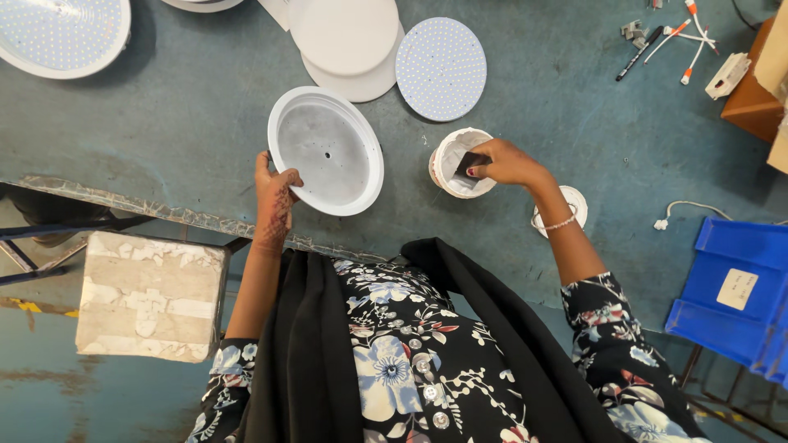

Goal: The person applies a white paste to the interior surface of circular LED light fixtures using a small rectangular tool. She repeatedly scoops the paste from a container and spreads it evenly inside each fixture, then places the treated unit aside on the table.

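Head view: white round pan (pixel 327 150) gripped at its rim, dark scraper (pixel 470 163) dipped into small white tub (pixel 460 162).

Left hand (pixel 275 197) clamps the pan's near-left rim, thumb on top, fingers curled under, pan tilted up off the blue-grey table (pixel 164 139) with its grey inner face and centre hole showing. Right hand (pixel 506 162) pinches the scraper with fingertips pressed together, wrist bent down over the tub, just right of the pan. Best kept: tub steady, scraper loaded lightly, pan held level (paste in tub not clearly visible). Dotted round board (pixel 441 67) and white discs (pixel 345 37) lie beyond; blue bin (pixel 735 287) far right.
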